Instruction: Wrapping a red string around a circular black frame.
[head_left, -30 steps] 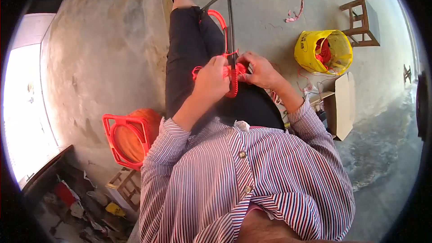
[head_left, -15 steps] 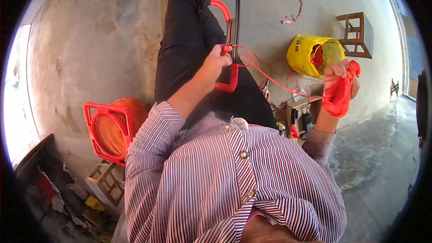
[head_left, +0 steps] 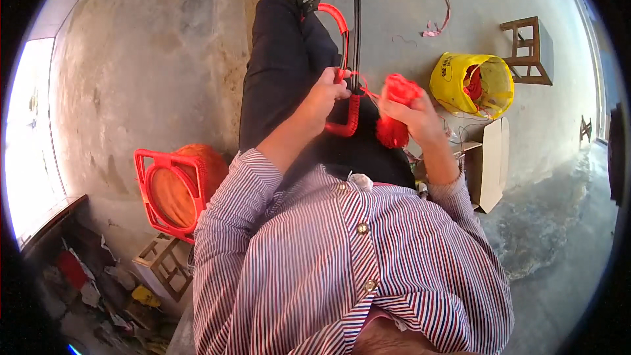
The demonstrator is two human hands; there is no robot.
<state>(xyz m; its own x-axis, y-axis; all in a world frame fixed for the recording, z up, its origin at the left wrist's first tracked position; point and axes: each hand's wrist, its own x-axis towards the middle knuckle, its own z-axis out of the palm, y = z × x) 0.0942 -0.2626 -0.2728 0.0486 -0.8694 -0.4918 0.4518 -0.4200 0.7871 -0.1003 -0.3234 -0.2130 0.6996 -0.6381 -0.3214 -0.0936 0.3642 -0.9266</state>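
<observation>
Now the right hand (head_left: 413,117), wrapped around the red cord bundle (head_left: 393,135), is back from far right near the lap's (head_left: 348,158) right edge, shortening the strand; the left hand (head_left: 322,95) pinches red cord beside the black frame (head_left: 357,26).

The black frame (head_left: 357,26) looks like smooth metal, its red cord (head_left: 353,116) ridged. I see a yellow bucket (head_left: 451,79) of glossy plastic and a matt cardboard box (head_left: 493,165).

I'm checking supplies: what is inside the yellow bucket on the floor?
Inside the yellow bucket, some tangled red material shows, with bare inner wall beside it. Whatever lies beneath that material is covered and cannot be seen.
</observation>
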